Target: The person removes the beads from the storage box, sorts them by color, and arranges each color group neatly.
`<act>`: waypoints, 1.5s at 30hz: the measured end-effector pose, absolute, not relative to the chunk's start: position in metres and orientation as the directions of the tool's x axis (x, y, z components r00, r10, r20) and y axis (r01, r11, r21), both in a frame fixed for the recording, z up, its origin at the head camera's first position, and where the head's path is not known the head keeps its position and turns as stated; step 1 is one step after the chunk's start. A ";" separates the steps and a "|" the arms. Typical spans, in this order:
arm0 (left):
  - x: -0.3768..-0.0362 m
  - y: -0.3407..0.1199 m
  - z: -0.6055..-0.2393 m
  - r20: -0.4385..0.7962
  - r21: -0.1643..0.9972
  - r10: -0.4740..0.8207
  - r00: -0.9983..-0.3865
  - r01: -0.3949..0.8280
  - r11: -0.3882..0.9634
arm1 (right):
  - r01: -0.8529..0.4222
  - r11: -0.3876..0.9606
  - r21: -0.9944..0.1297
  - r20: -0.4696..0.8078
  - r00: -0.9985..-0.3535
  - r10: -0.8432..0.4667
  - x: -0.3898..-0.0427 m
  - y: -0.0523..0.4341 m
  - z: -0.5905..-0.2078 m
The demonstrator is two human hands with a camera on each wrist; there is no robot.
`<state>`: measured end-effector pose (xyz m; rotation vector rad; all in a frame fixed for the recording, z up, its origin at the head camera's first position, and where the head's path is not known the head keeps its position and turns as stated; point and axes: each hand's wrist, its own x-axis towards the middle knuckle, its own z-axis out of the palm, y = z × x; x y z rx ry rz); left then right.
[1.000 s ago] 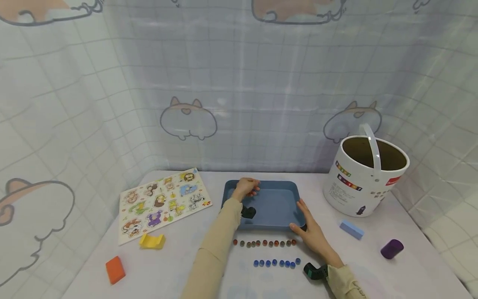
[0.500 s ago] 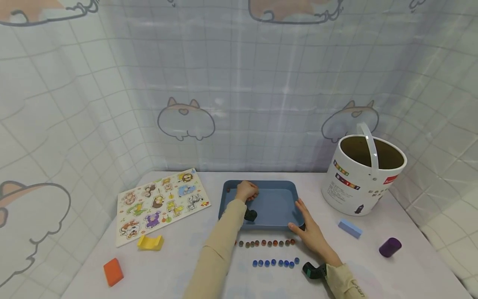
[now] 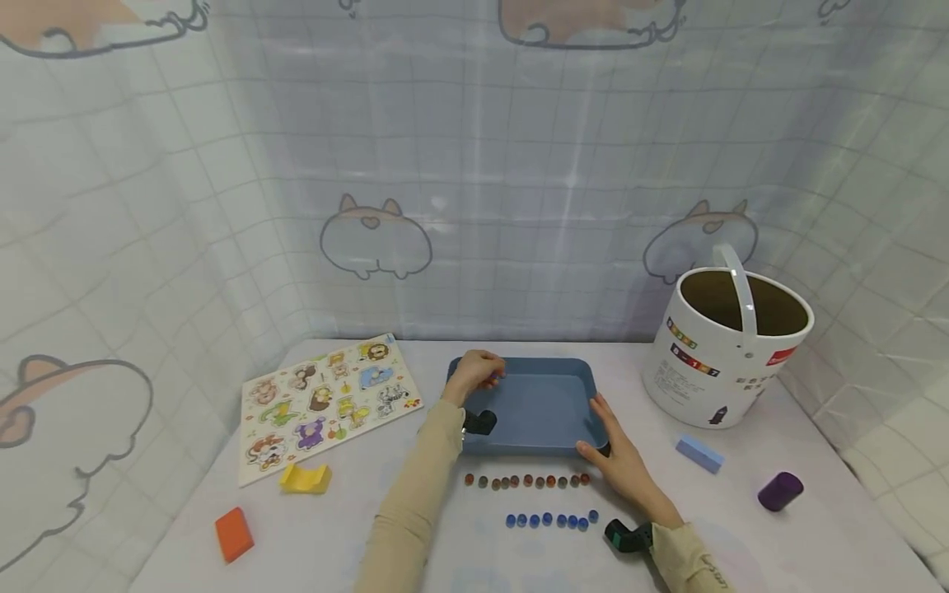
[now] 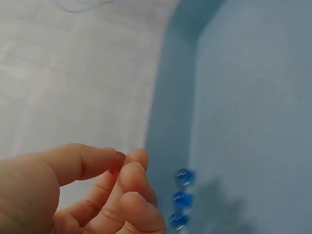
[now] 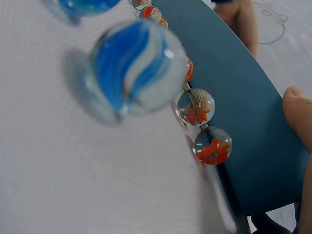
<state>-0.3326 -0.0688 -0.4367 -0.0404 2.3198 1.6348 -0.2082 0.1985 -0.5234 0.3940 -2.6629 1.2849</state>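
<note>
— Where is the left hand (image 3: 474,372) working?
— At the far-left corner of the blue tray (image 3: 544,441), fingertips pinching a red marble (image 4: 116,165); three blue marbles (image 4: 181,199) are lying inside.
— And the right hand (image 3: 621,465)?
— Fingers straight, bracing the tray's near-right corner on the bench (image 3: 371,527).
— Tricky?
— Glass, slick, probably rolling; pinch across the middle.

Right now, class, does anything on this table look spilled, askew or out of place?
Mostly tidy: red marbles and blue marbles lie in neat rows before the blue tray. Only the purple cylinder lies tipped on its side, and the puzzle board sits askew.
</note>
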 end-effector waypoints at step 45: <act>-0.189 -0.150 -0.475 -0.211 0.781 0.299 -0.931 0.024 0.624 | -0.291 0.604 -0.742 0.230 -0.957 -0.179 -0.207 0.200 -0.521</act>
